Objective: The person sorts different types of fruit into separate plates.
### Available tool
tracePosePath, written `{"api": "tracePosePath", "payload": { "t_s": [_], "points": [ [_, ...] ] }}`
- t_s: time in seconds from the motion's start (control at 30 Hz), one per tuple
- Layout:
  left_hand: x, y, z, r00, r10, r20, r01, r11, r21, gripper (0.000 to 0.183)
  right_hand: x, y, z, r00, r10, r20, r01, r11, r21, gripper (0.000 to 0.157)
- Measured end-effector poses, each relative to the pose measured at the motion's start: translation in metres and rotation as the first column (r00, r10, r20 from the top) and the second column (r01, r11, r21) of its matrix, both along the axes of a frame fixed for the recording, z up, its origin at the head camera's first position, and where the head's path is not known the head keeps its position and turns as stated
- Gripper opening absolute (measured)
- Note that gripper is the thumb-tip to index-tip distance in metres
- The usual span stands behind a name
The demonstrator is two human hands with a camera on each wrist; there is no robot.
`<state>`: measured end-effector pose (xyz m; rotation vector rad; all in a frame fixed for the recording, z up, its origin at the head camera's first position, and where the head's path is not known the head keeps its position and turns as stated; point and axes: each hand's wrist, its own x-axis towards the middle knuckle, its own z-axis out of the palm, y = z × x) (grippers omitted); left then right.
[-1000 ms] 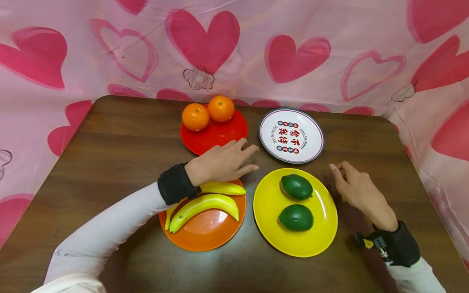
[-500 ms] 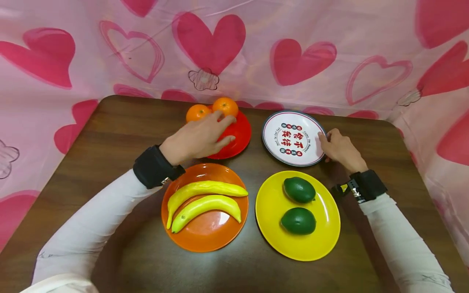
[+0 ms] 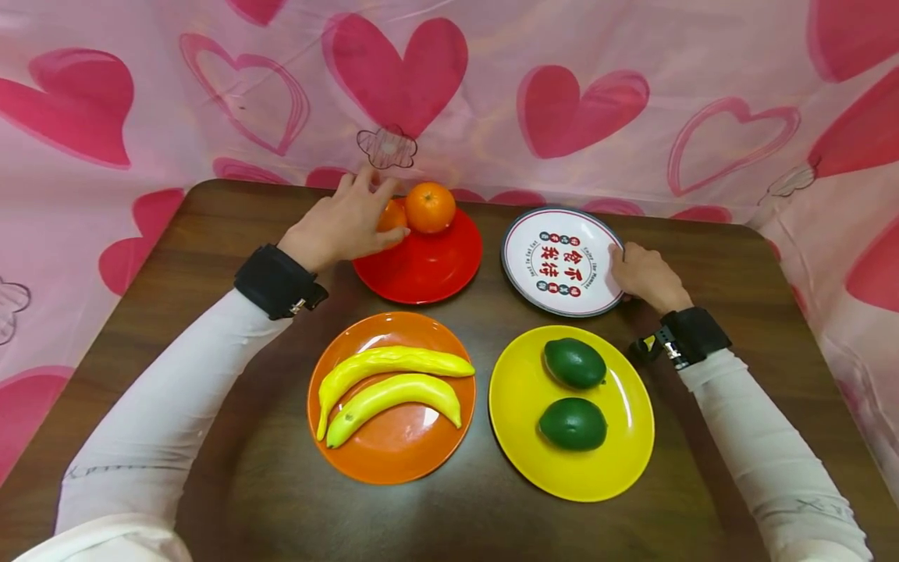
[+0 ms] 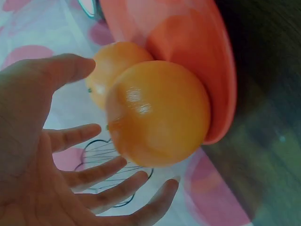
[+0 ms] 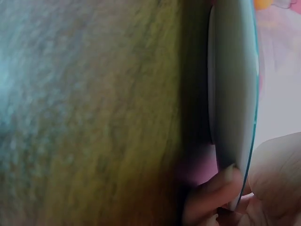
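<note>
My left hand reaches over the left side of the red plate, fingers spread about the nearer orange, which it partly hides in the head view. The left wrist view has that orange in front of thumb and fingers, with no clear grip on it. Against it sits a second orange. My right hand pinches the right rim of the white plate with red lettering. Seen edge-on in the right wrist view, this plate has the thumb on one face and fingers on the other.
Nearer the front, an orange plate holds two bananas. Right of it, a yellow plate bears two green lemon-shaped fruits. A pink heart-patterned cloth hangs behind the wooden table.
My left hand has moved away from above the bananas, up and left to the orange. My right hand has gone from beside the yellow plate to the white plate and taken its rim.
</note>
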<state>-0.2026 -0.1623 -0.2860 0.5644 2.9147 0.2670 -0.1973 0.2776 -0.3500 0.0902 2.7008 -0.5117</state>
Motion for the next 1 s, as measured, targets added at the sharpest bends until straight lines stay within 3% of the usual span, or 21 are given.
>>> {"api": "tracePosePath", "payload": {
  "t_s": [0.57, 1.0],
  "points": [
    [-0.008, 0.002, -0.032, 0.995, 0.049, 0.084, -0.049, 0.999, -0.002, 0.084, 0.001, -0.007, -0.002, 1.0, 0.021, -0.018, -0.021, 1.0, 0.021, 0.071],
    [-0.008, 0.006, -0.041, 1.0, -0.02, -0.019, 0.021, 0.999, 0.036, 0.079, 0.006, -0.007, 0.003, 0.999, 0.015, -0.04, -0.014, 0.999, 0.036, 0.07]
  ]
}}
